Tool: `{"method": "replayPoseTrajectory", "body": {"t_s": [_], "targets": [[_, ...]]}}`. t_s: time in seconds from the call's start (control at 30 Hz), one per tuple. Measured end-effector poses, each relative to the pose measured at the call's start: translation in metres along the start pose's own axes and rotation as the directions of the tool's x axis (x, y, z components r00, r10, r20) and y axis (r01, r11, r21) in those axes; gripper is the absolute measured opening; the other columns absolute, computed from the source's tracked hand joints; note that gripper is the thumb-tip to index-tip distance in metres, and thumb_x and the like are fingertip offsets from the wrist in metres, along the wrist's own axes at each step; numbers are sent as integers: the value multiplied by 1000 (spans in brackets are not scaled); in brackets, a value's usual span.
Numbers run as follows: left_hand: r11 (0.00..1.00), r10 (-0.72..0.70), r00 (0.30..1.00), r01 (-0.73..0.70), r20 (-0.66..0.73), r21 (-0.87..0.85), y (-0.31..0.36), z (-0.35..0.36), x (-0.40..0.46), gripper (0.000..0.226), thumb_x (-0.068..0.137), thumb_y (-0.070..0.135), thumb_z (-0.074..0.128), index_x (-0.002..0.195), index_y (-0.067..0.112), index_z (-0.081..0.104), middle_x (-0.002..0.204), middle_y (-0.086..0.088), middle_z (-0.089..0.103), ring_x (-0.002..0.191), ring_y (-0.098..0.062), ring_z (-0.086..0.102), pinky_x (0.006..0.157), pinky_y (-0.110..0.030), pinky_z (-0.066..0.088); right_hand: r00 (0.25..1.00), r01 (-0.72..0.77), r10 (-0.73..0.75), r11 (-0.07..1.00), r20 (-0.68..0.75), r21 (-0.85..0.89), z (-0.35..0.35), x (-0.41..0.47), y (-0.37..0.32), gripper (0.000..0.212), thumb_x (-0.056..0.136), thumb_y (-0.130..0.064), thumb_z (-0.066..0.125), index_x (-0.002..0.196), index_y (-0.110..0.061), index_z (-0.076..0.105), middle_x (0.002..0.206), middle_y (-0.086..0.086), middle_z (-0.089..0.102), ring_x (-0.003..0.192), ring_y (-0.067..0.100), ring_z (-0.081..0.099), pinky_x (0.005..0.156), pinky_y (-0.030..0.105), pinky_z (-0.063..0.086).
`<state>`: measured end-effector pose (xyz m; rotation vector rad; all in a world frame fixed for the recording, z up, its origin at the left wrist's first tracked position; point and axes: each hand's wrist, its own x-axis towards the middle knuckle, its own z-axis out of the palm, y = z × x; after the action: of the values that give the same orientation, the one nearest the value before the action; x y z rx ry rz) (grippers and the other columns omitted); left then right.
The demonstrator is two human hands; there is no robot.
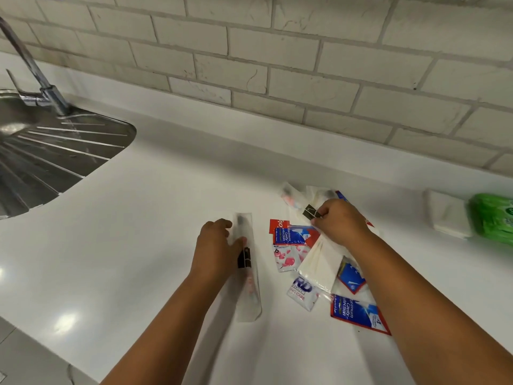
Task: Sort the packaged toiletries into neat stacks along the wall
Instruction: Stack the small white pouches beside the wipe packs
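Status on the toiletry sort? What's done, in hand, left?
Early. Done: possibly a white stack and green pack by the wall at right; nothing else is stacked. In hand: left hand holds a clear toothbrush packet apart from the pile; right hand pinches another clear packet. Left: the jumble of toothpaste sachets and other packets mid-counter.

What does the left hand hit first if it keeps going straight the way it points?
Probably nothing soon: beyond the left hand and the clear packet it grips lies bare countertop, then the tiled wall. Depth is unclear.
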<state>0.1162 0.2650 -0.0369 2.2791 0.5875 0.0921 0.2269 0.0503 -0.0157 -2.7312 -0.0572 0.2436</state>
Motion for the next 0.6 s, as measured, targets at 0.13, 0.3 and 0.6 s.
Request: {"method": "replayPoseTrajectory", "body": {"t_s": [0.13, 0.3, 0.6], "targets": [[973, -3, 998, 17, 58, -229, 19, 5, -5, 36, 92, 35, 60, 121, 15, 57, 104, 1, 66, 86, -14, 63, 67, -19, 49, 997, -34, 0, 891, 74, 453, 0, -24, -16, 10, 83, -24, 71, 80, -17, 64, 81, 0, 66, 74, 12, 59, 62, 25, 45], [727, -132, 960, 263, 247, -635, 27, 20, -8, 48, 82, 30, 74, 121, 16, 50, 92, -8, 72, 76, -18, 69, 76, -33, 57, 980, -118, -22, 738, 197, 665, 32, -66, -35, 13, 80, -21, 74, 88, -13, 68, 79, 1, 67, 76, 16, 62, 73, 30, 50], [986, -21, 993, 40, 114, -163, 15, 23, -14, 27, 80, 13, 71, 102, 23, 58, 84, 6, 62, 71, -5, 60, 56, -13, 44, 992, 48, -85, 941, 96, 334, 62, -101, -37, 18, 84, -34, 69, 90, -19, 61, 76, -5, 62, 75, 12, 59, 71, 22, 48]]}}
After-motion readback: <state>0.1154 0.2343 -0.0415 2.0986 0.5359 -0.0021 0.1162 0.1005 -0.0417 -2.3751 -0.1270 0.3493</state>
